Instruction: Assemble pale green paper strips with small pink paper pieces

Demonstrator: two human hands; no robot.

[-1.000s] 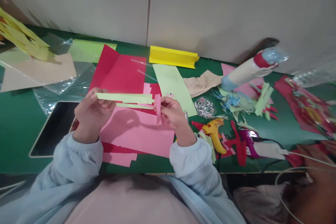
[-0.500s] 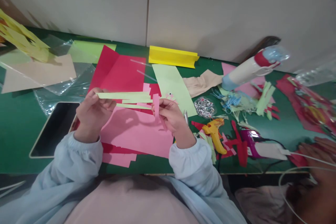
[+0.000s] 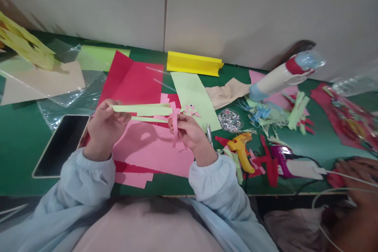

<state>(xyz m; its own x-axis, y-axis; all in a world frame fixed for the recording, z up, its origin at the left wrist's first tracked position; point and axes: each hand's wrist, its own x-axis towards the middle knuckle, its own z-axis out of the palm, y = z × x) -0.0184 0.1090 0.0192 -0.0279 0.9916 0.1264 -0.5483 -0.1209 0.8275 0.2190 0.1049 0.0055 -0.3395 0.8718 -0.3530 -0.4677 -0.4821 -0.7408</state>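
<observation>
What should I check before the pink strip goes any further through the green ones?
1. Left hand grips the ends of the green strips: ok.
2. Right hand pinches the pink strip: ok.
3. Pink strip crosses the green strips roughly square: ok.
4. Which green strips it goes over and which under: cannot tell.
5. Green strips lie side by side, untangled: ok, though the lower thin one angles away.
6. Glue gun lies clear of both hands: ok.
</observation>
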